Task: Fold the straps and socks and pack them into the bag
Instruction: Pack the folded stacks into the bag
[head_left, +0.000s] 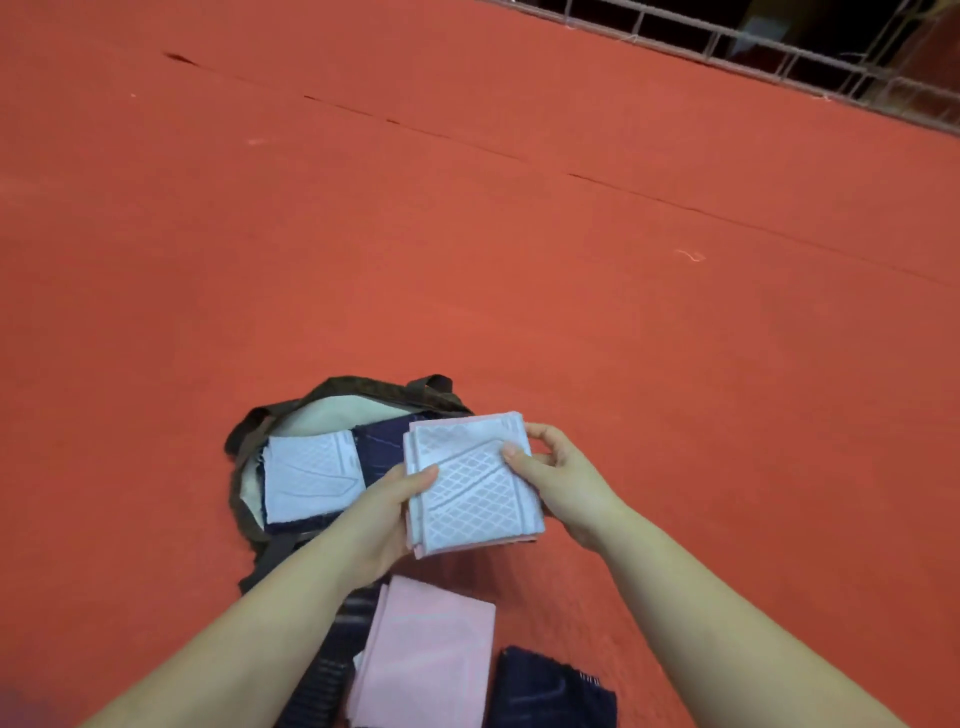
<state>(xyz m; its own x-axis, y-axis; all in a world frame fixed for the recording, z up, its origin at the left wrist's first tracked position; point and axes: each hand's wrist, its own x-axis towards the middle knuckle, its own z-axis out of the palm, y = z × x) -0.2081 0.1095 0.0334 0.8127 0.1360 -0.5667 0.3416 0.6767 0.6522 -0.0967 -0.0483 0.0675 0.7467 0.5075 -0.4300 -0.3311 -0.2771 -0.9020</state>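
- A red-orange carpeted floor (467, 234) is carrying everything, with long dark seams running across it at a slant.
- A dark-rimmed bag (244, 441) is lying open on the floor, showing a pale lining.
- A folded pink piece (431, 654) is lying on the floor nearer the person.
- A folded navy piece (550, 691) is sitting just beside the pink one.
- A dark striped piece (322, 675) is lying on the pink one's other side.
- A scrap of pale thread (690, 255) is lying well apart from the bag.
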